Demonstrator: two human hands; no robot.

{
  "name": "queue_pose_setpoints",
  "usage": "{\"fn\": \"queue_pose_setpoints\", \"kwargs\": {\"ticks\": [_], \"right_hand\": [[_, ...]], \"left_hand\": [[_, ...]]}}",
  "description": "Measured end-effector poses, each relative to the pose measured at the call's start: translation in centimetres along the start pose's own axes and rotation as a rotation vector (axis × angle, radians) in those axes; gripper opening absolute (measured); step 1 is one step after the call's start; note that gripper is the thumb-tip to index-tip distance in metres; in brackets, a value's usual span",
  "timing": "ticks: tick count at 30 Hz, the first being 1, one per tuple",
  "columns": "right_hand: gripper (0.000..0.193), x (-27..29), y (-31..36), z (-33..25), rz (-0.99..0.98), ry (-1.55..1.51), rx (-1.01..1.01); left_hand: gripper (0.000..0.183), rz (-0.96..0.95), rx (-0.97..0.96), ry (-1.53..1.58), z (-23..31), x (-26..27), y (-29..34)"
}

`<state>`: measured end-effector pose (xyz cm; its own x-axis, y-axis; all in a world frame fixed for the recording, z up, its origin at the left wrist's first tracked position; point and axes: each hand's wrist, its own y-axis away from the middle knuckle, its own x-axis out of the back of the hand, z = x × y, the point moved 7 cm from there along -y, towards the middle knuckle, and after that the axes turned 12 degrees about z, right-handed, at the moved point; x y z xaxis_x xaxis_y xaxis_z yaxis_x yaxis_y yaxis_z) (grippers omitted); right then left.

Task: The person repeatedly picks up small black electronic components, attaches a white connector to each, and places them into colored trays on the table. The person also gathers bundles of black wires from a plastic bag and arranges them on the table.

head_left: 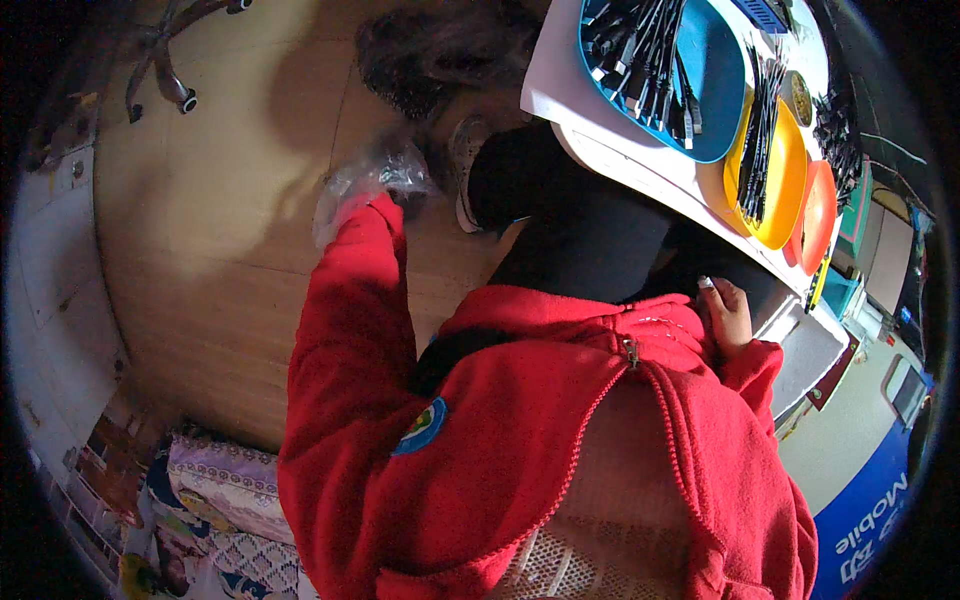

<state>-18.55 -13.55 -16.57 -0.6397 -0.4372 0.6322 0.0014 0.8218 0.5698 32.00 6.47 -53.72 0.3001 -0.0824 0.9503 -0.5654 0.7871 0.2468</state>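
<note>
The person's left arm, in the sleeve of a red jacket (350, 400), reaches down beside the legs to a clear plastic bag (362, 180); the bag is low at the person's left, over the wooden floor (200, 230), near a shoe (464, 172), and whether it touches the boards I cannot tell; the left hand is hidden at the cuff and bag, so I cannot tell whether it grasps the plastic; the right hand (730, 315) rests at the jacket's hem, fingers bent, just beside the white worktop (645, 165), and whether it pinches the cloth I cannot tell; on the worktop stands a blue tray (722, 85) with black cables (640, 60) lying in it, next to a yellow tray (788, 195) with a bundle of black cables, then an orange tray (819, 215); a wheeled chair base (160, 60) stands on the floor well apart from the bag
</note>
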Motion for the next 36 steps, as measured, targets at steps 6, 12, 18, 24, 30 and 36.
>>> {"fn": "queue_pose_setpoints", "kwargs": {"ticks": [6,12,18,24,30,36], "right_hand": [[0.028,-0.3,-0.1,-0.8,0.008,0.055,0.115],[0.029,-0.4,0.5,-1.5,-0.021,0.040,0.077],[0.030,-1.0,0.3,-1.4,-0.040,0.044,0.087],[0.032,-1.7,0.5,-1.8,-0.120,-0.138,0.145],[0.030,-2.7,0.0,-2.6,-0.193,-0.243,0.191],[0.032,-3.3,0.0,-3.2,-0.272,-0.240,0.260]], "left_hand": [[0.047,-0.035,0.006,0.013,2.8,-0.5,0.0],[0.049,-0.156,0.086,-0.041,1.8,2.6,-0.1],[0.051,-0.305,0.265,-0.116,-0.3,8.8,2.7],[0.066,-0.276,0.055,-0.075,-0.5,12.2,3.0],[0.073,-0.143,-0.002,0.000,1.0,19.1,7.8],[0.061,0.257,-0.056,0.508,4.0,29.7,13.3]]}}
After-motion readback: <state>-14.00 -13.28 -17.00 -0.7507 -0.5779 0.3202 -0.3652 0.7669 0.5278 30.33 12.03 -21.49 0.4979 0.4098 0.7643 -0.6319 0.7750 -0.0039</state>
